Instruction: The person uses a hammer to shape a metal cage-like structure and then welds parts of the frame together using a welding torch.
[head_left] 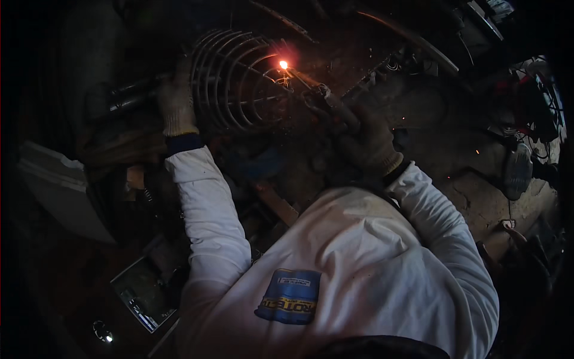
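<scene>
A round cage of curved metal bars (229, 84) lies ahead of me, a little left of centre. My left hand (177, 107), in a pale knitted glove, is closed at the cage's left edge; its fingertips are dim. In my gloved right hand (372, 143) is a welding electrode holder (342, 110), gripped from the right. The thin electrode (299, 78) slants from it toward the cage's right end. Where its tip meets the metal, a bright orange glow (283, 64) burns, with small sparks around it. Deep shadow hides much of the metal below.
At left stands a pale box-like panel (57, 176). A flat rectangular panel with a shiny edge (143, 296) lies lower left. A wooden piece (276, 203) sits below the cage. Toward the right are a shoe (518, 170) and a red and black object (532, 102). Long metal strips (412, 40) lie beyond.
</scene>
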A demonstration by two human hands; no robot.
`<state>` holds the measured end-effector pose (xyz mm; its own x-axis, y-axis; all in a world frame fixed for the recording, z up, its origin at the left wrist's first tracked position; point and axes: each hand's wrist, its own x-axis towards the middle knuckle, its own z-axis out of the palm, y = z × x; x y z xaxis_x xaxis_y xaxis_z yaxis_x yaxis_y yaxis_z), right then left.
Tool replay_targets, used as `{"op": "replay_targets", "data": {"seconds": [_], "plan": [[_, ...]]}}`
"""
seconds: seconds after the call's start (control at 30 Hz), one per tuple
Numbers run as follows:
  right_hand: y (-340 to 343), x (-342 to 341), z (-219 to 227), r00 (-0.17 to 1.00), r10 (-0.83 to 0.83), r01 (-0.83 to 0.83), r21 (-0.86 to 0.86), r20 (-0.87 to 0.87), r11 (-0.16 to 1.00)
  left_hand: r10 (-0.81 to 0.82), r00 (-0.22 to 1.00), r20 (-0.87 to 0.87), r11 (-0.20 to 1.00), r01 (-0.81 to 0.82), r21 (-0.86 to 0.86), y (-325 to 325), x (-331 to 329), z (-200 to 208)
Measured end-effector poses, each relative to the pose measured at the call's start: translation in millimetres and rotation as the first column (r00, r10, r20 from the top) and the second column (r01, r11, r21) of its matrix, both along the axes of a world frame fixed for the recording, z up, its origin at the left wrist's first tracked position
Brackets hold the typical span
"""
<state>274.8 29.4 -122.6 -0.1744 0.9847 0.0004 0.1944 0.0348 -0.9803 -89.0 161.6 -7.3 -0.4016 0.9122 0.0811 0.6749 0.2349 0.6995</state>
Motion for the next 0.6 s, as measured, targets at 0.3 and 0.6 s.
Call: {"op": "replay_targets", "data": {"seconds": [0.3, 0.6], "plan": [[6.0, 0.4, -5.8, 0.993, 0.058, -0.047, -0.106, 0.106, 0.993, 0.101, 0.994, 0.05, 0.994, -0.098, -0.051, -6.8, 29.9, 13.2], [6.3, -8.7, -5.1, 0.982, -0.014, -0.015, 0.151, 0.188, 0.988, 0.058, 0.036, 0.998, 0.973, 0.223, -0.065, -3.9, -46.0, -13.9]]}}
